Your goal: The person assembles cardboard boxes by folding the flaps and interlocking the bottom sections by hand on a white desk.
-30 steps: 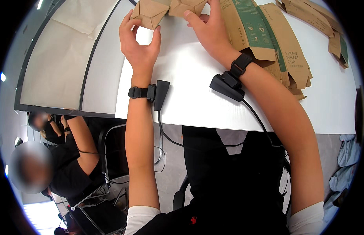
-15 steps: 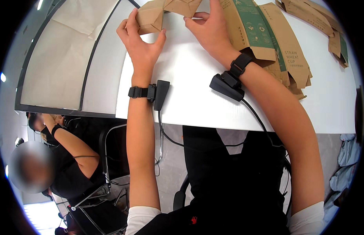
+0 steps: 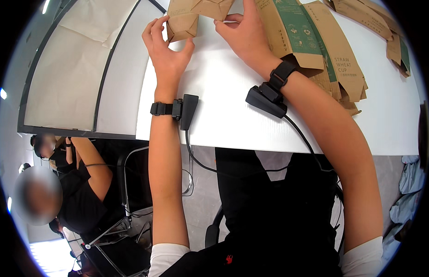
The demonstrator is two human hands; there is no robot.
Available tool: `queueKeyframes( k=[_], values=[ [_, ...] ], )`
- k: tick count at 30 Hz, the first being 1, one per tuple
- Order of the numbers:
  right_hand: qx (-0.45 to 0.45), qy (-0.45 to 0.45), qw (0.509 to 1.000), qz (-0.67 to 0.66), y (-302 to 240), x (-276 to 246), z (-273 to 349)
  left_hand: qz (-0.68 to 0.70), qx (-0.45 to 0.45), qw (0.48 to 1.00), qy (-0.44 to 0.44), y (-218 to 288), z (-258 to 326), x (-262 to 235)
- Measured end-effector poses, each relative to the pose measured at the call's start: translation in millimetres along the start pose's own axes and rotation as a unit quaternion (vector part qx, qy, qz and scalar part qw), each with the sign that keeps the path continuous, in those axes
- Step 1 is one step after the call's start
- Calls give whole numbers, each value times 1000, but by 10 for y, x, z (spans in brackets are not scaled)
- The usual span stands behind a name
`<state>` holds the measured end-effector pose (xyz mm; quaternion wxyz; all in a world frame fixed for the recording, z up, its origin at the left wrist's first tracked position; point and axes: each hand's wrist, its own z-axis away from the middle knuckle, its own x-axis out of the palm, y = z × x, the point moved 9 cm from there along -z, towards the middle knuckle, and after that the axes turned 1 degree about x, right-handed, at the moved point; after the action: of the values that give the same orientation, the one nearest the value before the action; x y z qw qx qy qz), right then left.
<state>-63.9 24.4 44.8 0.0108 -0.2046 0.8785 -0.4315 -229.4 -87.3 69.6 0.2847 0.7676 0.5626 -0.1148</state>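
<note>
Two small brown cardboard boxes with folded-in ends are side by side at the top edge of the view, which cuts both off. My left hand (image 3: 169,53) holds the left cardboard box (image 3: 183,27), its fingers along the left side and its thumb at the lower right corner. The right cardboard box (image 3: 211,8) meets it at a slight angle. At its lower right corner, my right hand (image 3: 244,34) has its thumb and fingers closed. The far parts of both boxes are out of view.
Flattened brown and green cartons (image 3: 337,51) lie stacked right of my right hand. More cartons (image 3: 364,21) lie at the far right of the white table (image 3: 223,131). A dark-framed panel (image 3: 71,69) stands left. Cables hang from both wrist devices. Another person (image 3: 85,203) sits at lower left.
The left cardboard box has turned slightly and shifted right, nearer to the other. My left fingers have moved with it. My right hand has shifted slightly left.
</note>
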Motion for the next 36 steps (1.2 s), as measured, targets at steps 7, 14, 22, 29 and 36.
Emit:
queueKeyframes(
  k=[7,14,22,29,36],
  values=[
    [25,1,1000,0,17,-6,0,41,-88,995,27,-61,23,-53],
    [14,-7,1000,0,-2,15,-5,26,-92,994,50,-168,34,-92],
    [-11,0,1000,9,-1,5,12,35,-92,993,58,-176,44,-89],
    [-7,-15,1000,8,-11,7,10,33,-94,994,53,-140,49,-87],
    [-29,-38,999,0,-57,66,30,98,-111,988,38,-231,59,-79]
  ],
)
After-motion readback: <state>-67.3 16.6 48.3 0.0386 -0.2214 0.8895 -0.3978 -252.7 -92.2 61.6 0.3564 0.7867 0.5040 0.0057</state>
